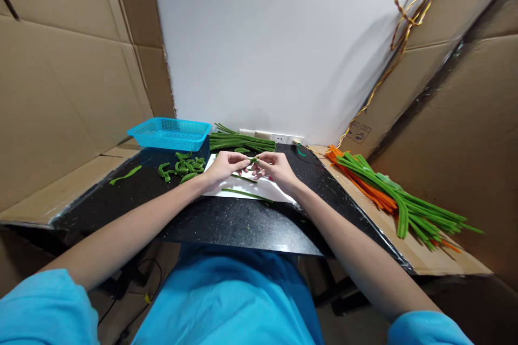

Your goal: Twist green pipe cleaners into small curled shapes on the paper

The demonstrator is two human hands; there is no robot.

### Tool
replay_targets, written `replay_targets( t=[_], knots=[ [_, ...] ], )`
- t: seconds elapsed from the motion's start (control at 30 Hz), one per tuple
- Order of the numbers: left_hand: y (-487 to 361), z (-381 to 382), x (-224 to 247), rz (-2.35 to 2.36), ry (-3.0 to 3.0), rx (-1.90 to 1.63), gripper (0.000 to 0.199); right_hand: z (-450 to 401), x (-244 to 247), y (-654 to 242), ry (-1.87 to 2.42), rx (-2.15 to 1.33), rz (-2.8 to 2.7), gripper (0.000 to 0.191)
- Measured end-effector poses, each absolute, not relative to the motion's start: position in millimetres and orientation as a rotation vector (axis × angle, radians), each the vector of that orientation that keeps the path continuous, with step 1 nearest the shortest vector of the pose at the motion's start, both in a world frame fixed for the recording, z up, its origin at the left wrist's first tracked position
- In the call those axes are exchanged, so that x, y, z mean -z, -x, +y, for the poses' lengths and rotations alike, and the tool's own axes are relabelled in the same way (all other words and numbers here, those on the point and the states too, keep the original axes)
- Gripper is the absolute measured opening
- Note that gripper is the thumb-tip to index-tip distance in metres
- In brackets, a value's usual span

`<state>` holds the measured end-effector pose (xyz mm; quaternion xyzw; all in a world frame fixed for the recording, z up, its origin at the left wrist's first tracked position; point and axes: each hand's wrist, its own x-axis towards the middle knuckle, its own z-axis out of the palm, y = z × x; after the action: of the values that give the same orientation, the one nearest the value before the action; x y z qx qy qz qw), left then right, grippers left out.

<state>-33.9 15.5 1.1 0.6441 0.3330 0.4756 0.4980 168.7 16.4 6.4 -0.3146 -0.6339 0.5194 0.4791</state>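
My left hand (227, 167) and my right hand (280, 170) meet over a white sheet (279, 194) on the black table. Between them, the fingertips of both pinch a short, dark green pipe cleaner piece (253, 160); its exact shape is mostly covered by the fingers. A straight green pipe cleaner (246, 194) lies across the sheet's near part, and another partly shows beneath my hands. Left of the sheet is a heap of folded, curled green pipe cleaner pieces (195, 165). Just beyond my hands lies a bundle of long dark green pipe cleaners (243, 143).
A blue plastic basket (170, 145) stands at the back left. A green strip (126, 174) lies on the left. Orange stems (366, 188) and bright green stems (421, 210) rest on cardboard at right. Power sockets (280, 139) line the wall; twisted cable (384, 78) hangs at right.
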Motion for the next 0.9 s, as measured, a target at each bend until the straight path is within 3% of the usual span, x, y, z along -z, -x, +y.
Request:
replay_targets(
  t=[0.3, 0.6, 0.9],
  knots=[
    [36.3, 17.1, -1.1, 0.88, -1.569, -1.229, 0.038, 21.1, -7.5, -174.5, 0.724, -1.401, -1.54, 0.049],
    [37.1, 19.6, -0.4, 0.891, -1.652, -1.234, 0.034, 20.3, -5.5, -172.6, 0.81, -1.26, -1.601, 0.046],
    [37.9, 23.5, 4.2, 0.944, -1.681, -1.099, 0.032, 13.9, -3.1, -168.3, 0.818, -0.58, -1.864, 0.029]
  ],
)
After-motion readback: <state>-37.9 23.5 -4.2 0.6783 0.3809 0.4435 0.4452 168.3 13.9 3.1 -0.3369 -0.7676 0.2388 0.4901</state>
